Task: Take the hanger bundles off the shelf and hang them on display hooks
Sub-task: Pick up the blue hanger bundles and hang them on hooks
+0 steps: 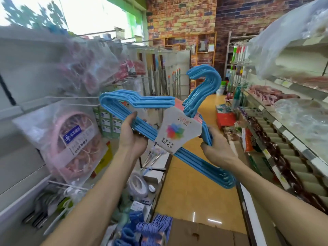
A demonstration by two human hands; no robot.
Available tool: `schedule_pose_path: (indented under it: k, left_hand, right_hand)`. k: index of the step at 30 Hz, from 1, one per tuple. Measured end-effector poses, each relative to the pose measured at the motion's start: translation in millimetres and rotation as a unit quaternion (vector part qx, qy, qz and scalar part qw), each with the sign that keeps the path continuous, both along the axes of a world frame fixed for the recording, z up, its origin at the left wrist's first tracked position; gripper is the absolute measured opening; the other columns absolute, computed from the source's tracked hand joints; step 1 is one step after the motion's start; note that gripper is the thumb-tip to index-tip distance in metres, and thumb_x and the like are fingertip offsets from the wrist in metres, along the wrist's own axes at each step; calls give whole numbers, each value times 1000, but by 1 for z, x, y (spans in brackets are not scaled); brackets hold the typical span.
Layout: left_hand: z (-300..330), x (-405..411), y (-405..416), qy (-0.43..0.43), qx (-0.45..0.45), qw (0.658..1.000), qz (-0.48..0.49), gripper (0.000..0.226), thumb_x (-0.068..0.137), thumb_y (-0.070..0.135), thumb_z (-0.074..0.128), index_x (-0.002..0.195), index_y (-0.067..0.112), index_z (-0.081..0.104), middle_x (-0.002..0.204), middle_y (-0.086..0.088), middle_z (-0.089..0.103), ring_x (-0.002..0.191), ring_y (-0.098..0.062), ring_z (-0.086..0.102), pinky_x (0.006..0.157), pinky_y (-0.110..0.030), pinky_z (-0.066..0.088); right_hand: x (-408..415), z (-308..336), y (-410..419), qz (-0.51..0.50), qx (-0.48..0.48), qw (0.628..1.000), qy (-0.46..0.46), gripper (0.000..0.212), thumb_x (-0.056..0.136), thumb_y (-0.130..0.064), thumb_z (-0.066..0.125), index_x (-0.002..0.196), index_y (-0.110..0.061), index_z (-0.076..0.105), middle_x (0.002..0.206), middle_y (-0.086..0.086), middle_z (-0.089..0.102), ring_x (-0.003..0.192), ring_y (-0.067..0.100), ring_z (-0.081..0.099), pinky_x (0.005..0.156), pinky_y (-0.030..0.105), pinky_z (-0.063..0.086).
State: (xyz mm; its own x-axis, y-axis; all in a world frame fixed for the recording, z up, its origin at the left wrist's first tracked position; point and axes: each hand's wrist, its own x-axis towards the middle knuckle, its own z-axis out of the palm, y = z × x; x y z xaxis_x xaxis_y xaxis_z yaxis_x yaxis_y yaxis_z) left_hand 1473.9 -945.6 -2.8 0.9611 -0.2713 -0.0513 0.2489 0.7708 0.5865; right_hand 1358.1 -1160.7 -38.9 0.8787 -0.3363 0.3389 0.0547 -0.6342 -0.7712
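Gripping the blue hanger bundle (142,125) in mid-air, the left hand (132,137) curls round its lower bar while the right hand (215,148) clasps its right shoulder.

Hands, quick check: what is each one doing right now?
Left hand: grips the blue hanger bundle by its lower bars.
Right hand: grips the same bundle's right side.

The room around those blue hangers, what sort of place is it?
Most likely a household-goods shop: bagged goods hang on a wire display hook, mops stand racked, and stocked shelves line the aisle.
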Motion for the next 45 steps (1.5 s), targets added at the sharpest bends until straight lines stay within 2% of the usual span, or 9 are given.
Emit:
schedule_pose_path:
  k: [4,11,16,19,23,26,32,40,45]
  left_hand:
    - [11,-25,12,19,-3,999,34,27,82,20,70,105,14,56,88,-8,53,88,-24,55,104,-37,41]
    - [8,-85,44,38,-31,992,114,7,90,14,59,83,13,55,73,-5,53,71,-20,54,90,-37,49]
    - [-1,-125,87,35,-22,984,175,6,88,16,60,93,12,60,102,-12,63,103,-28,61,109,-47,41]
    - [-2,-157,112,29,-16,977,209,14,92,18,55,90,8,64,92,-14,71,87,-31,71,97,-49,51]
    - [-5,-193,144,35,-27,956,291,13,91,15,54,78,12,58,70,-6,63,61,-22,66,59,-34,58]
    - [-7,-222,168,36,-22,934,355,12,88,16,55,76,16,54,73,-2,53,71,-19,54,66,-33,51]
    - [-8,-283,224,19,-18,887,461,13,86,12,55,74,16,54,75,-4,54,75,-22,56,79,-35,48]
    - [-6,-375,297,6,-28,834,551,9,83,9,55,78,16,53,74,-3,56,68,-20,56,68,-33,49]
    - [-2,-444,341,19,-27,805,592,30,61,7,61,89,18,58,94,-5,60,88,-25,59,94,-42,49]
  right_hand:
    - [-6,7,-3,50,-19,999,-13,56,88,2,56,138,-23,48,100,-4,60,80,5,53,59,13,37]
    - [-12,6,18,133,-41,989,-43,49,92,-15,65,138,-21,49,108,1,66,87,14,60,69,22,46]
    - [-18,4,57,197,-55,978,-46,48,92,-16,66,137,-23,50,108,-1,63,88,16,61,72,24,46]
    - [-24,3,84,234,-60,969,-46,48,91,-18,66,137,-23,50,109,1,65,88,16,59,74,28,45]
    - [-36,3,122,286,-63,955,-47,50,91,-19,66,139,-20,50,108,3,66,89,19,61,70,25,44]
    - [-44,5,151,331,-68,940,-50,53,91,-20,67,140,-23,48,107,0,65,83,12,61,63,9,41]
    - [-71,15,212,405,-60,911,-56,59,86,-21,70,141,-26,48,116,2,69,99,21,66,91,42,54]
    - [-126,26,302,506,-51,860,-52,65,73,-29,62,137,-27,50,109,-4,70,94,16,68,89,44,57]
    - [-171,24,360,555,-38,829,-55,57,83,-30,68,137,-30,51,109,-9,69,95,14,67,87,40,56]
